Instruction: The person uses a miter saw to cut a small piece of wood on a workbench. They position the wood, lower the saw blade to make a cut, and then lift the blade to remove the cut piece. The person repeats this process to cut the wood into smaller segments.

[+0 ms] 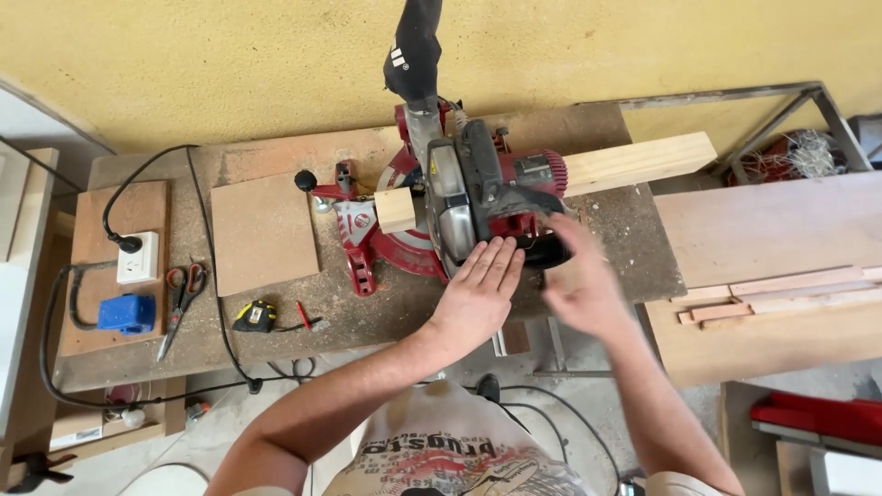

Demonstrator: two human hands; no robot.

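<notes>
A red miter saw (459,207) is set near the back edge of the workbench (367,312), with a wooden plank (634,161) laid across it. The left hand (478,294) is held flat and open at the saw's front. The right hand (579,289) is blurred, fingers spread, beside the saw's handle.

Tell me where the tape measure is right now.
In the head view, the tape measure lies on the workbench left of the saw, between the scissors and a red pencil.

We note a red-and-black saw (459,207), pale wood plank (634,161), blue box (127,313), yellow-black tape measure (256,316), red-handled scissors (182,292), mustard wall (230,64).
</notes>
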